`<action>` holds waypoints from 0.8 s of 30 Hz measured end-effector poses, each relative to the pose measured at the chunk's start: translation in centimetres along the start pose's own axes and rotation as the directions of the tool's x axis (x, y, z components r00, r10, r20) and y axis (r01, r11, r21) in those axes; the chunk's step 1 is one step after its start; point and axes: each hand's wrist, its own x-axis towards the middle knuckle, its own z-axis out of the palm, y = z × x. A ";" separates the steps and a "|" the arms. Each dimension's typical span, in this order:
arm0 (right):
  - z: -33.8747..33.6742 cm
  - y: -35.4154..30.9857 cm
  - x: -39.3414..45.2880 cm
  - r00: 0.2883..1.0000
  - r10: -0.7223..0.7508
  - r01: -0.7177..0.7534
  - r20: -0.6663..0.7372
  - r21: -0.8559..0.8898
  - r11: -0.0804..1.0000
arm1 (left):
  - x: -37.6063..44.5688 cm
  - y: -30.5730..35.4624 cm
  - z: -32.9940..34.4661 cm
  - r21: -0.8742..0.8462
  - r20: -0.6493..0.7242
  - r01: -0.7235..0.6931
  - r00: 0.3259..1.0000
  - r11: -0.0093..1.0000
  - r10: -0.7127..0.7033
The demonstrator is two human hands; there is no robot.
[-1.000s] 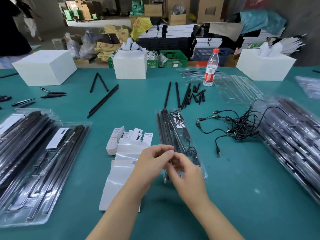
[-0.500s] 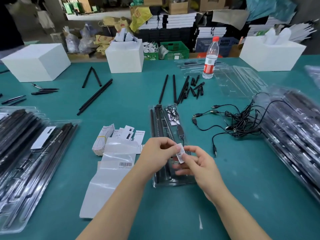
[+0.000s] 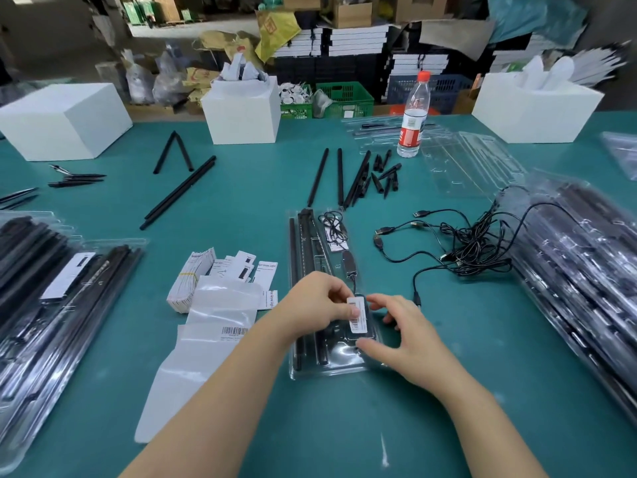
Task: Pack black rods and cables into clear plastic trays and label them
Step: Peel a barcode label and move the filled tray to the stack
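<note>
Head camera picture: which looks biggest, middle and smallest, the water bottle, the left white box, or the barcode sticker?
As they look in this view:
1. Left white box, biggest by far.
2. Water bottle.
3. Barcode sticker, smallest, though it is nearest the camera, pinched by the left hand.

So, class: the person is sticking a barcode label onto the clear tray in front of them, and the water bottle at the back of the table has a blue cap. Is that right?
Not quite. The head view shows the bottle has a red cap, not blue. The rest holds: the left hand pinches the label over the tray, with the right hand beside it.
</note>
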 end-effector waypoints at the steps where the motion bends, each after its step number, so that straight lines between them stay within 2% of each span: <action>1: 0.0 0.0 0.0 1.000 -0.006 0.006 0.011 -0.011 1.000 | 0.1 0.0 0.2 0.002 -0.001 0.001 1.000 1.000 -0.001; 13: 0.1 0.5 0.2 0.999 0.034 -0.032 -0.039 0.041 0.999 | 0.7 0.3 0.9 0.087 -0.021 0.031 0.999 0.996 -0.029; 24: 0.8 0.6 0.5 0.995 0.057 -0.057 -0.077 0.005 0.998 | 0.4 0.6 1.7 0.217 -0.079 0.041 0.997 0.975 -0.024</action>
